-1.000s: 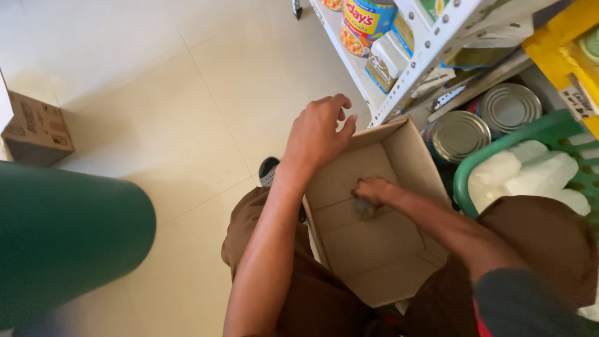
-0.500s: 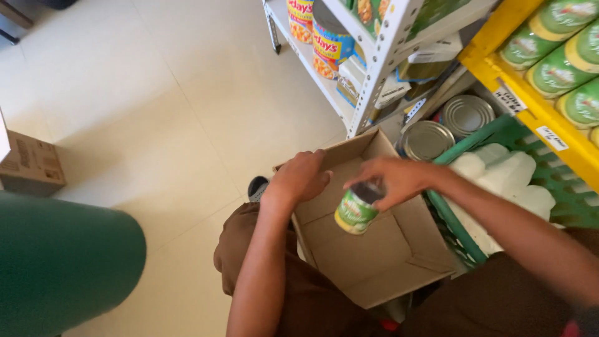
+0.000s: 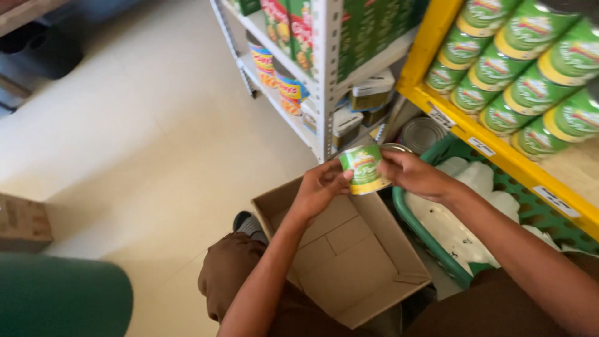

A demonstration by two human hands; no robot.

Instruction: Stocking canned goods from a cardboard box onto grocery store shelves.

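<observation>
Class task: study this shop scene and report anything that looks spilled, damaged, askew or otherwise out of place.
Nothing stands out. Both hands, left hand and right hand, hold a green-labelled can above an open cardboard box that looks empty and undamaged. The cans on the yellow shelf lie in tidy rows, and the floor shows no spill.

Yellow shelf [image 3: 463, 128], stacked green cans [image 3: 511, 68]
</observation>
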